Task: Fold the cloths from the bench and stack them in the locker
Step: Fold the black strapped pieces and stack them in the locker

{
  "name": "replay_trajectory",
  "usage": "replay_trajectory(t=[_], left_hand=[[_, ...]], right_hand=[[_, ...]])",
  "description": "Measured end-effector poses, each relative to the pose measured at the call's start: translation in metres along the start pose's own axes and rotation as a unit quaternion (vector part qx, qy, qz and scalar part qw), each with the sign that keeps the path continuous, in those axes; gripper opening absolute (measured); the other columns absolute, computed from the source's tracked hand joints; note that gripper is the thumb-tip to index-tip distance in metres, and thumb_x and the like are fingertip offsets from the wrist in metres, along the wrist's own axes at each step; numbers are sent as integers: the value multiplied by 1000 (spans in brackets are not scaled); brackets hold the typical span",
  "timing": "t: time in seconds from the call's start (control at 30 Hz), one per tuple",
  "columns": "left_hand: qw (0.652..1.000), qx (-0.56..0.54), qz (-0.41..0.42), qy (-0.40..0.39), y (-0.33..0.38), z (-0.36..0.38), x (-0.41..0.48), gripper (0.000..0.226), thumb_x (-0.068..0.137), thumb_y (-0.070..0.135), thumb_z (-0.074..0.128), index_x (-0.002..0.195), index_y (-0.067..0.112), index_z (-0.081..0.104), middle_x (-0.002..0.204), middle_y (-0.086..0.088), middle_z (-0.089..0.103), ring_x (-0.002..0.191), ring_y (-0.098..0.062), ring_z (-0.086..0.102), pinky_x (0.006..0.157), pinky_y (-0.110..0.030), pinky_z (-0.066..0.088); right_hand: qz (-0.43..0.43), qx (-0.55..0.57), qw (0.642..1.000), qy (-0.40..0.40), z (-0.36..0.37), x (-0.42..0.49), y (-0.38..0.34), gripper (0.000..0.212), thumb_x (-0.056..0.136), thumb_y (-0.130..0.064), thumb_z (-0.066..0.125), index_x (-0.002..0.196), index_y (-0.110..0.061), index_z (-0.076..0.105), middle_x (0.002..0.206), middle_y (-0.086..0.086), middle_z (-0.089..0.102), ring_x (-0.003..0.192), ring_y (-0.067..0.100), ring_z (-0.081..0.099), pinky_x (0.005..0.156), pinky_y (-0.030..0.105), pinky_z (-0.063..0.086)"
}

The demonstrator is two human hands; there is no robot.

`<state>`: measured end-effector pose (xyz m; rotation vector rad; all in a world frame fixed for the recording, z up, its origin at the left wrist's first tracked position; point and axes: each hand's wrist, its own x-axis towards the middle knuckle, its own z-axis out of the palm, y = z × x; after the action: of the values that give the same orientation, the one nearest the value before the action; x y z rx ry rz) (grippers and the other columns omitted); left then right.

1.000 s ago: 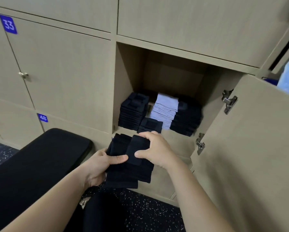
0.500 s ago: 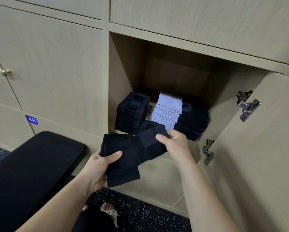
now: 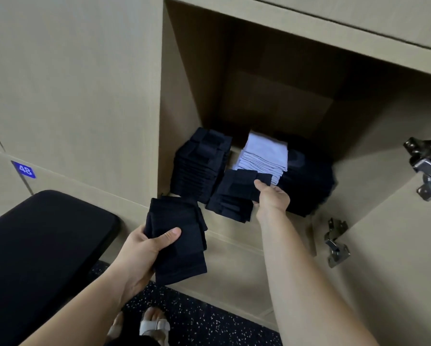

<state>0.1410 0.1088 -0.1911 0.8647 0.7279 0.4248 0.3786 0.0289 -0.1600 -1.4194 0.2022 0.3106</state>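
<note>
My left hand (image 3: 144, 250) grips a folded dark cloth (image 3: 182, 236) in front of the open locker (image 3: 184, 101), below its floor edge. My right hand (image 3: 271, 198) reaches into the locker and holds another folded dark cloth (image 3: 241, 183) on top of the short front stack (image 3: 230, 208). Behind stand a tall dark stack (image 3: 200, 168) at left, a white stack (image 3: 265, 156) in the middle and a dark stack (image 3: 309, 176) at right.
The black padded bench (image 3: 42, 248) lies at lower left. The locker door (image 3: 396, 221) hangs open at right with two metal hinges (image 3: 426, 168). Closed locker doors fill the left; one bears a blue tag 48 (image 3: 23, 169). Speckled dark floor and my sandalled foot (image 3: 154, 325) show below.
My right hand took one dark cloth off the pile in my left hand and carried it forward onto the short front stack in the locker. The view moved closer.
</note>
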Motion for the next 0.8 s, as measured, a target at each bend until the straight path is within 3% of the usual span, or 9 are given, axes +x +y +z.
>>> replay_trajectory(t=[0.07, 0.17, 0.33, 0.43, 0.6, 0.8], left_hand=[[1000, 1, 0, -12, -2, -1, 4, 46, 73, 11, 72, 118, 8, 63, 106, -14, 74, 97, -35, 70, 82, -46, 55], [1000, 4, -3, -23, -3, -1, 7, 43, 75, 10, 70, 117, 8, 64, 105, -15, 74, 95, -34, 71, 79, -45, 58], [999, 2, -10, -32, -6, 1, 11, 42, 77, 10, 70, 118, 8, 63, 106, -14, 74, 94, -33, 72, 75, -43, 59], [999, -3, -13, -31, -7, 2, 12, 42, 77, 10, 69, 118, 8, 63, 105, -14, 74, 93, -33, 72, 75, -43, 59], [999, -12, -12, -27, -8, 2, 13, 42, 76, 9, 70, 118, 7, 63, 106, -14, 74, 95, -33, 72, 76, -44, 60], [999, -22, -5, -27, -7, 4, 11, 43, 76, 9, 71, 118, 7, 64, 107, -13, 74, 96, -31, 72, 72, -38, 60]], right_hand=[[21, 7, 1000, 9, 6, 10, 4, 38, 82, 2, 71, 64, -14, 41, 69, -2, 56, 72, 21, 58, 67, 33, 49], [36, 6, 999, 11, 11, 21, 13, 34, 80, 0, 74, 69, -14, 44, 75, 0, 60, 82, 23, 60, 70, 34, 48], [24, -29, 999, 12, 15, 34, 25, 29, 81, -1, 73, 70, -11, 49, 76, 0, 61, 70, 17, 59, 70, 34, 50], [-24, -101, 995, 8, 15, 40, 33, 19, 80, -7, 75, 75, -10, 57, 79, 2, 66, 74, 21, 64, 76, 37, 56], [-93, -271, 958, -10, 6, 44, 39, 12, 80, -24, 76, 79, -19, 65, 84, 1, 69, 79, 23, 66, 73, 29, 50], [-113, -364, 924, -1, 1, 40, 39, 42, 80, -38, 73, 111, -11, 63, 107, 7, 69, 94, 28, 65, 83, 35, 53]])
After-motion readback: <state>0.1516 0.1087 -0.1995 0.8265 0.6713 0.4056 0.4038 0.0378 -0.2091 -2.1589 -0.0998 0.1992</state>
